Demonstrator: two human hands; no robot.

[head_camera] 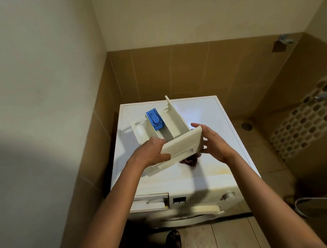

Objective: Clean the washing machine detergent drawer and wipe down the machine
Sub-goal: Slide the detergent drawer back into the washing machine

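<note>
I've got the detergent drawer (171, 135) up in the air over the washing machine (216, 170), tilted, front panel toward me. My left hand (153, 152) grips the panel's left end, fingers curled round it. My right hand (216, 142) sits at the panel's right end, fingers spread and fairly straight, thumb over the top corner. The blue insert (155, 119) is in the middle compartment. A dark reddish cloth (190, 160) lies on the machine's top, under the drawer. The drawer slot (150, 202) gapes open at the front left.
</note>
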